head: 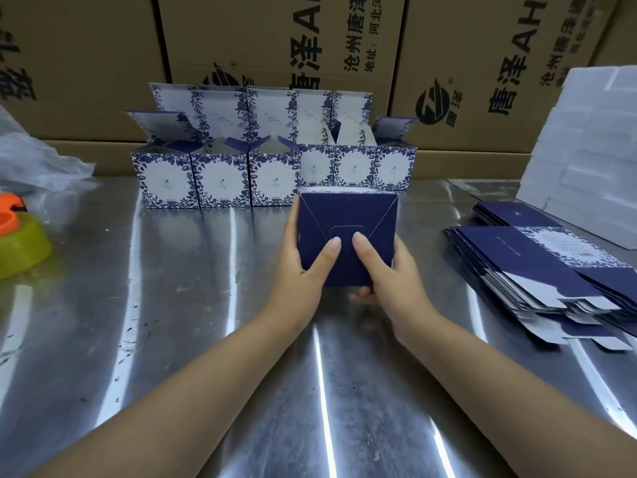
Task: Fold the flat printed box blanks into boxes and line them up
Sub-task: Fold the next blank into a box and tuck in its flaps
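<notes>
A folded navy-blue box [348, 219] is held above the steel table [206, 322], its closed bottom flaps facing me. My left hand [303, 257] grips its left side, thumb pressing the bottom tab. My right hand [382, 267] grips its right side, thumb on the same tab and fingers curled under the near edge. Behind it, several finished blue-and-white floral boxes [220, 179] stand in rows with lids open. A stack of flat box blanks [537, 267] lies at the right.
Large brown cartons [282, 46] wall off the back. White foam pieces [586, 150] are stacked at the far right. A clear plastic bag [38, 160] and a yellow-green tape roll with an orange dispenser [17, 243] sit at the left edge.
</notes>
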